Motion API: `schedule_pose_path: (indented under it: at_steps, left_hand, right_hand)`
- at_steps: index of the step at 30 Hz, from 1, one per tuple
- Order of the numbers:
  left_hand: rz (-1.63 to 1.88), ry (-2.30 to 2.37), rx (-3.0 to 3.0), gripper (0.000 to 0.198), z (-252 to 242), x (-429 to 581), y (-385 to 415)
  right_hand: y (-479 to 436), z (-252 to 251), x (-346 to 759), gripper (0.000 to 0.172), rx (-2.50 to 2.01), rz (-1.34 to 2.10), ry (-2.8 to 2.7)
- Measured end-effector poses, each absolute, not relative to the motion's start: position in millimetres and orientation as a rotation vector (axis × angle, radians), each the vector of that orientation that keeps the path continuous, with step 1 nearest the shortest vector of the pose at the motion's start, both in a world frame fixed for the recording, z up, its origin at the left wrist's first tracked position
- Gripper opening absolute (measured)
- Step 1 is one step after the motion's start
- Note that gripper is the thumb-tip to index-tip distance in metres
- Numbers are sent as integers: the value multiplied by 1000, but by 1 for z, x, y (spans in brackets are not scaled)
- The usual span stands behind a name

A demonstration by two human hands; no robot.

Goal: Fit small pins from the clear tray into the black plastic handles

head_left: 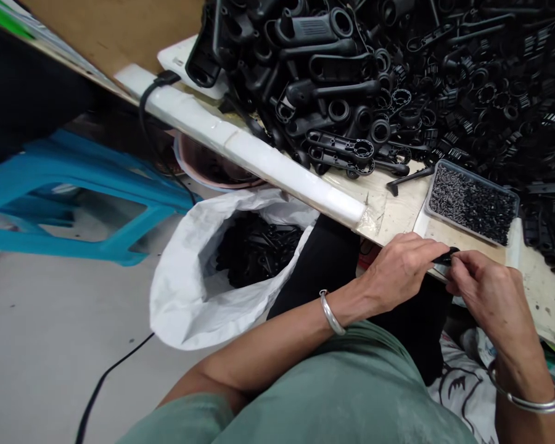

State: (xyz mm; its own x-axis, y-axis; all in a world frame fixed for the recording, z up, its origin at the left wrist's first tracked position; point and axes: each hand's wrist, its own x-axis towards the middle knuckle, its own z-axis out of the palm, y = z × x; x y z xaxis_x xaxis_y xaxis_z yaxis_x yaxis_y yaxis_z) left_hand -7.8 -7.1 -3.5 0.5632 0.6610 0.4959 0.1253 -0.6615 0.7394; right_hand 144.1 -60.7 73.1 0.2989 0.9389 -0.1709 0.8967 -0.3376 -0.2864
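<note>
A small black plastic part (445,255) is held at the table's front edge, mostly hidden by fingers. My left hand (400,266) is closed around its left end. From the other side, the pinched fingertips of my right hand (488,287) meet the same part; whether they hold something smaller too, I cannot make out. Just beyond the hands lies a clear plastic box (472,200) filled with tiny dark pieces. A black lever-shaped piece (409,180) rests left of the box.
Black plastic parts (333,86) are heaped across the table. A long white strip (240,145) runs along its edge. Below stand a white sack (180,308) with black parts inside, a pink-rimmed basin (203,179) and a blue stool (87,240). A black cable (106,376) crosses the floor.
</note>
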Motion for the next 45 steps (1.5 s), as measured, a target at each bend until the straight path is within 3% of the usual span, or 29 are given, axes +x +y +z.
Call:
schedule_pose_path:
  at_steps: [5,11,18,20,25,33,45]
  left_hand:
    - [1056,621,2138,24,-4,-7,-6]
    - [1096,605,2134,23,-4,-7,-6]
    - [1161,596,2100,23,-6,-7,-8]
    - [1201,594,2091,22,-8,-5,-8]
    - [1234,636,2030,19,-10,-3,-9]
    - [1323,671,1871,20,2,-3,-23]
    - [1351,691,1908,18,7,3,-36]
  right_hand:
    - [-59,75,145,28,-2390,379,-1896]
    - [-63,68,149,29,-2316,41,-2196]
    - [-59,69,131,22,-2496,-226,-2345]
    - [-58,70,134,22,-2509,-95,-2247]
    - [-67,59,158,28,-2274,713,-1467]
    - [-89,47,154,76,-1745,859,-752]
    - [-81,36,136,51,-1417,904,-419]
